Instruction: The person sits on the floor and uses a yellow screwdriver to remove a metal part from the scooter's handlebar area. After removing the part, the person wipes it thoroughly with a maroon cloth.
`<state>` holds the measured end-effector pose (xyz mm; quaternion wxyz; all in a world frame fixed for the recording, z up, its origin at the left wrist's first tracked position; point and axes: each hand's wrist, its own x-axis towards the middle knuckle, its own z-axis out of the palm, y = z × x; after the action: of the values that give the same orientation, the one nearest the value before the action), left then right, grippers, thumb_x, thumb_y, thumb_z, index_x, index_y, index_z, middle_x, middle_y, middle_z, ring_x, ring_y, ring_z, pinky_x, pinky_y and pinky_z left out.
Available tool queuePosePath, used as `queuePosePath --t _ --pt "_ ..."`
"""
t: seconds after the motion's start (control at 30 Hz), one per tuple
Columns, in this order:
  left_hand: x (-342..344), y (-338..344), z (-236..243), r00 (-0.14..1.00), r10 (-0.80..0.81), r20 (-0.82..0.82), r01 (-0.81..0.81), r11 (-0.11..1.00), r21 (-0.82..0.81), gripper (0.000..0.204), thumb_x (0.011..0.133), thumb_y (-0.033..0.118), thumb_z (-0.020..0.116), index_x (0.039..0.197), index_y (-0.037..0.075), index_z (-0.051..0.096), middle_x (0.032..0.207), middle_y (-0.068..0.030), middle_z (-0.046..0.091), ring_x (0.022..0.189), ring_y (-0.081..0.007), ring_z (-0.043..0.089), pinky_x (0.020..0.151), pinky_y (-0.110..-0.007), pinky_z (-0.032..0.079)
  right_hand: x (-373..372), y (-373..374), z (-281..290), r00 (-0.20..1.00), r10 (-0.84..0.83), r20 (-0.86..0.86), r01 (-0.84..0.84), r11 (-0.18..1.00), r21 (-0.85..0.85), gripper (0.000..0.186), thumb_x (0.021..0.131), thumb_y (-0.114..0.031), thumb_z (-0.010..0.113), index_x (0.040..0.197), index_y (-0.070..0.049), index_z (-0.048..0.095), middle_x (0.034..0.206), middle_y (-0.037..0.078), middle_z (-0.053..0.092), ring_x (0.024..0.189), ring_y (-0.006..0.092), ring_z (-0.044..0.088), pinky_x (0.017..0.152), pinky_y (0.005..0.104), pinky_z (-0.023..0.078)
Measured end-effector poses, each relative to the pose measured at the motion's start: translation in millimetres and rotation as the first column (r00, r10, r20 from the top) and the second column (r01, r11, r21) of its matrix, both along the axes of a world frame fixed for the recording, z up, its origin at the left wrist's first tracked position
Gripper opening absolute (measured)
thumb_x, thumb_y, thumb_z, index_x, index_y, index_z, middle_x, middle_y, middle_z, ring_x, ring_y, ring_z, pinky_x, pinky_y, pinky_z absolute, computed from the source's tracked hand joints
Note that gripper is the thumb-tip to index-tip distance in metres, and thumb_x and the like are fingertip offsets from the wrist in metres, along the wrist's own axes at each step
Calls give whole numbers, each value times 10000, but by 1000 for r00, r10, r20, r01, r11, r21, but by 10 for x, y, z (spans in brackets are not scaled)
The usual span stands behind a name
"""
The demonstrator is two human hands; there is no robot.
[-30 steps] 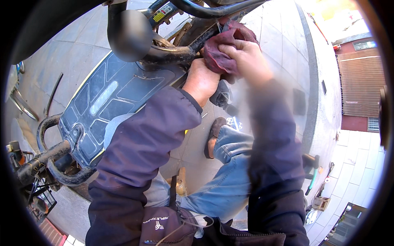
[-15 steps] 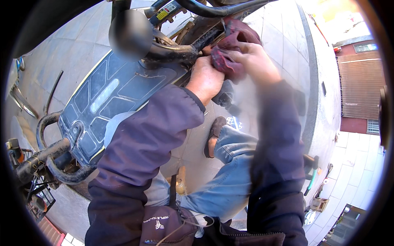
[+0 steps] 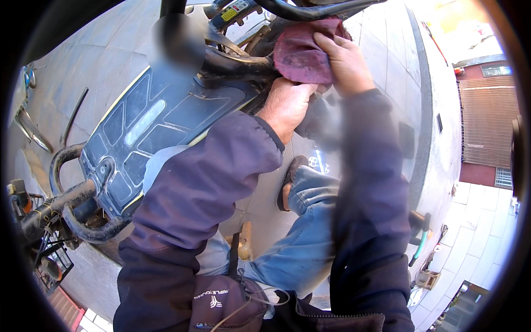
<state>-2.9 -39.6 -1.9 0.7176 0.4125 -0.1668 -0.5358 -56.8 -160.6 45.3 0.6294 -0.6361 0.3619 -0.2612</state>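
A dark red cloth rag (image 3: 303, 52), stained on its lower part, hangs spread out beside the black tubular frame of a scooter-like vehicle (image 3: 243, 66). My right hand (image 3: 347, 63) is closed on the rag's right side, pinching it between thumb and fingers. Just below the rag, my left hand (image 3: 287, 105) is closed with its fingers bent; the rag and the hand's own back hide what it holds. Left of it lies the vehicle's dark grey-blue footboard (image 3: 149, 133), with its yellow edge.
Curved black tubes (image 3: 91, 227) stick out at the vehicle's left end. A black rod (image 3: 76, 113) lies on the tiled floor beyond it. A turquoise-handled tool (image 3: 423, 240) is at the right, near a concrete ledge (image 3: 428, 149). My jeans-clad leg (image 3: 304, 221) is below my hands.
The rag was bunched between my two hands; now it is spread open. My right hand has lifted slightly away from my left, which sits a little lower beneath the rag.
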Motion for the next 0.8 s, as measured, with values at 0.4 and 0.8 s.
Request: queuePosePath --t 0.4,0.8 --pt "-6 76 -4 963 -209 -173 212 977 -4 198 923 210 609 1001 30 631 866 -33 649 780 -127 642 745 -262 518 -741 -257 27 922 -372 -106 385 910 153 293 910 -137 602 1129 56 577 1013 134 654 830 202 662 730 311 541" --pt "-2 7 -19 987 -158 -27 159 987 22 153 867 173 692 890 37 625 775 -43 652 714 -119 630 681 -241 515 -593 -330 -311 948 -274 -163 264 961 -79 315 869 -195 650 1044 66 650 906 96 676 771 147 634 700 291 503"
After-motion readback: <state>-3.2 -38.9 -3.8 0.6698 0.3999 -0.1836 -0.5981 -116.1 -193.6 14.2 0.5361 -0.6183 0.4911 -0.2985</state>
